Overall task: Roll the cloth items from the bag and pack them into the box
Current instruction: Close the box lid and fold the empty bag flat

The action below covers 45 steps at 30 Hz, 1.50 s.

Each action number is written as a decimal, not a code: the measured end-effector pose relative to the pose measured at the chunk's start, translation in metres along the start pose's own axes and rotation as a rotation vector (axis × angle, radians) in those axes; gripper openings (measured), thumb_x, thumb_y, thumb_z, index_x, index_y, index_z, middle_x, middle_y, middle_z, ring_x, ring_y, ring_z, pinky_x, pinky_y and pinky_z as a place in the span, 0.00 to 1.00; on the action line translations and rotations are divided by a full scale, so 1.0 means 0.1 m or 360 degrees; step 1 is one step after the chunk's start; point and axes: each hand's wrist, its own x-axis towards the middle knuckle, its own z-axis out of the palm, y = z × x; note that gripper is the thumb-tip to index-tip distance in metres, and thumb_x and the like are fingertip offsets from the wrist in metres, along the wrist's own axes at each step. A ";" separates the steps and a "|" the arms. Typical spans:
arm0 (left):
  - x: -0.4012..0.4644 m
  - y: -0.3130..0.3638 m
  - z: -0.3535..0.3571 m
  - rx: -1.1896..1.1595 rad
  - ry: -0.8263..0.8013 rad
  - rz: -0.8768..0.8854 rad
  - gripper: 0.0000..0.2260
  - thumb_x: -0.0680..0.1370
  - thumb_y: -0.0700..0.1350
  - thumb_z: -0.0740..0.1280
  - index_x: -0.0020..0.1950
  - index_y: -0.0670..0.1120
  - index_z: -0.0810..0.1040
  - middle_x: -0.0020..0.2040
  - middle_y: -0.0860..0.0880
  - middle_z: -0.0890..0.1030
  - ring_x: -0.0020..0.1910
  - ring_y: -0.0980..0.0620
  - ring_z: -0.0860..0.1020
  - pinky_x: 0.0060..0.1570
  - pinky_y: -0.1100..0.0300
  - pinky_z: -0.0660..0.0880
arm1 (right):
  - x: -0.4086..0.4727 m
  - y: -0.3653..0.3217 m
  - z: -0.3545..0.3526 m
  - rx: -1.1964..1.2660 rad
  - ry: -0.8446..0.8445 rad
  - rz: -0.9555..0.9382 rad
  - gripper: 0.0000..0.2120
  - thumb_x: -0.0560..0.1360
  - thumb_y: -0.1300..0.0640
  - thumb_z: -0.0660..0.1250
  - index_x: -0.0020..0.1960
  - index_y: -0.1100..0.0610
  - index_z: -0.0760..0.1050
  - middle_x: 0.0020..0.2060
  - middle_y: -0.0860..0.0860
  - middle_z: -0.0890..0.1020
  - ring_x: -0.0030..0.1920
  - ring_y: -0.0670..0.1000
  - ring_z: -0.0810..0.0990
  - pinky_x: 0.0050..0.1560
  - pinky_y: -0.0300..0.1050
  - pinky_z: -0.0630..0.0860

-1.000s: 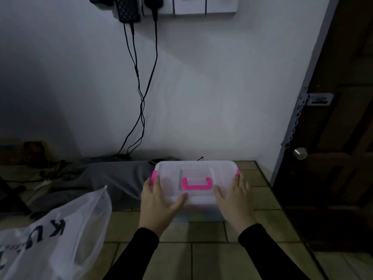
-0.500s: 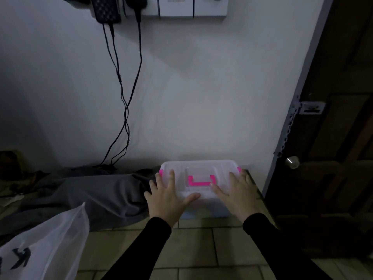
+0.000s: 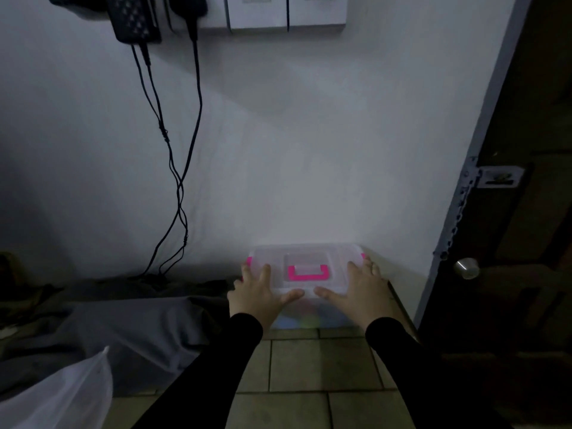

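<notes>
A clear plastic box (image 3: 306, 253) with a closed lid, a pink handle (image 3: 307, 272) and pink side clips sits on the tiled floor against the white wall. My left hand (image 3: 258, 294) rests flat on the lid's left side, fingers spread. My right hand (image 3: 356, 291) lies flat on the lid's right side in the same way. Faint colours show through the box's front wall. The white plastic bag (image 3: 62, 397) lies at the lower left, only its corner in view.
A grey cloth (image 3: 123, 329) is spread on the floor left of the box. Black cables (image 3: 179, 168) hang down the wall from a socket strip. A dark wooden door (image 3: 510, 243) with a round knob stands at the right.
Both hands have pushed the box away from me, up against the wall. The bag has slid towards the lower left edge of the view.
</notes>
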 end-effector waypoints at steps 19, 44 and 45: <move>-1.68 -1.57 -0.52 -0.0416 0.0349 0.0027 0.11 0.77 0.50 0.60 0.53 0.55 0.81 0.47 0.53 0.84 0.46 0.51 0.81 0.46 0.54 0.78 | -1.67 -1.86 0.17 0.0920 -0.0470 -0.0744 0.11 0.73 0.49 0.65 0.47 0.55 0.79 0.44 0.54 0.84 0.48 0.57 0.81 0.44 0.47 0.75; -2.71 -3.34 -0.97 -0.0245 0.0393 -0.1254 0.09 0.77 0.47 0.62 0.55 0.54 0.78 0.53 0.49 0.80 0.51 0.48 0.79 0.48 0.59 0.74 | -2.34 -2.80 -0.18 0.1219 -0.1168 -0.0386 0.16 0.79 0.55 0.55 0.37 0.59 0.73 0.31 0.55 0.79 0.30 0.54 0.79 0.29 0.40 0.72; -2.65 -3.23 -1.06 -0.0249 0.0428 -0.1153 0.08 0.77 0.46 0.61 0.53 0.54 0.78 0.52 0.49 0.81 0.50 0.48 0.79 0.48 0.59 0.75 | -2.31 -2.73 -0.28 0.1228 -0.1115 -0.0397 0.15 0.79 0.52 0.56 0.43 0.60 0.75 0.34 0.56 0.80 0.32 0.54 0.80 0.30 0.41 0.72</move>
